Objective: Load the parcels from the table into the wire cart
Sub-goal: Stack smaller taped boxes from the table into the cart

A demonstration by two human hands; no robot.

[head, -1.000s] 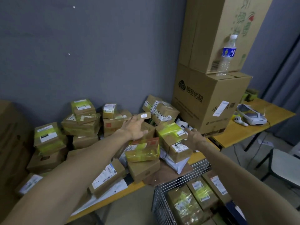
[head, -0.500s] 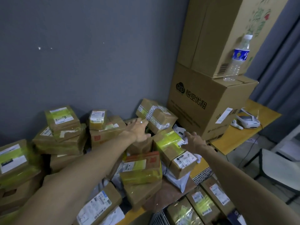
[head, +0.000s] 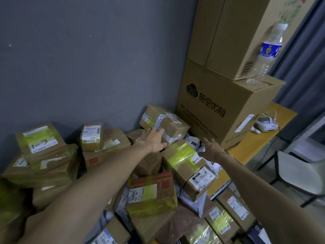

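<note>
Left hand fingers spread, touching near-left edge of brown black-and-white-taped parcel; right hand splayed, empty, farther right.

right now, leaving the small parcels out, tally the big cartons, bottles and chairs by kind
large cartons: 2
water bottle: 1
chair: 1
total: 4

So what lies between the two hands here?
In the head view, a yellow-taped parcel lies between left hand and right hand.
</note>
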